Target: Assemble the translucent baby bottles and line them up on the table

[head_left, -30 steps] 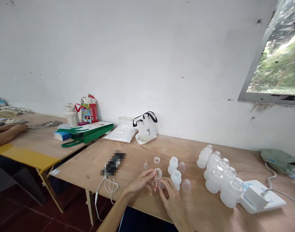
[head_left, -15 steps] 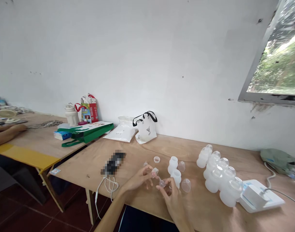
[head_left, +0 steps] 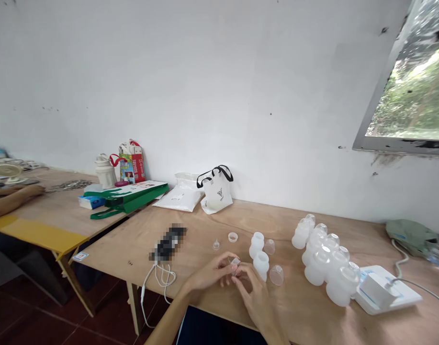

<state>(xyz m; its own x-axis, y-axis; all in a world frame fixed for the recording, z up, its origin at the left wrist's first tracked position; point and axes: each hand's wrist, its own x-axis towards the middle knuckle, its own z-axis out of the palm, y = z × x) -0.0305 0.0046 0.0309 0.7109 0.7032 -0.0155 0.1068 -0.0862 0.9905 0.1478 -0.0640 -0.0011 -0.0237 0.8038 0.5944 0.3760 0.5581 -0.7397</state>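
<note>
left hand [head_left: 209, 274] and right hand [head_left: 253, 292] pinch a small clear plastic fitting [head_left: 235, 262] between clamped fingers, its long axis hidden, over the bench [head_left: 201, 225].

Soft, even daylight enters through the window [head_left: 395, 86] at the right, where the foliage [head_left: 420, 81] outside looks washed out, and the white wall [head_left: 212, 96] left of it stays bright and almost shadowless. The right hand [head_left: 251, 292] casts only a faint shadow on the plywood tabletop [head_left: 323, 321]. Wide-angle distortion tilts the view towards the edges, and a mosaic blur [head_left: 168, 243] masks one object well left of the window.
</note>
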